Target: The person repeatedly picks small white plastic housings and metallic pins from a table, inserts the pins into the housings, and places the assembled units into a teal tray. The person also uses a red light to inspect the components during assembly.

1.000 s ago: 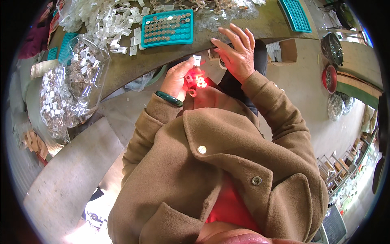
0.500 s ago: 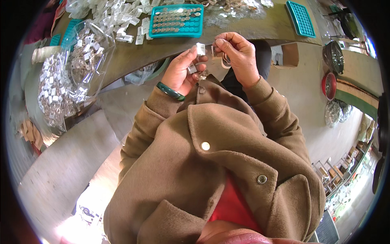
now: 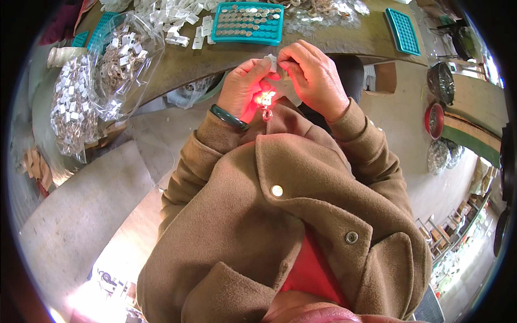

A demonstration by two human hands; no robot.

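My left hand (image 3: 237, 89), with a dark green bangle on its wrist, is closed around a small white plastic battery case (image 3: 272, 63) held upright at the thumb. Below its fingers a bundle of tiny string lights (image 3: 265, 99) glows red. My right hand (image 3: 315, 78) meets the case from the right, thumb and fingers pinched at its edge. Whatever lies between those fingertips is too small to make out. Just beyond both hands, a teal tray (image 3: 273, 35) on the table carries rows of round silver button cells, with some bare pockets at its right.
More white cases (image 3: 180, 20) lie heaped left of the tray. Clear plastic bags (image 3: 141, 81) full of cases and wire sit at the table's left. A second teal tray (image 3: 403, 31) rests near the right end. On the floor at right stands a red bowl (image 3: 434, 121).
My right hand has moved left, from apart to touching the case. The lights under my left hand, unlit before, now glow red. The whole view has shifted slightly.
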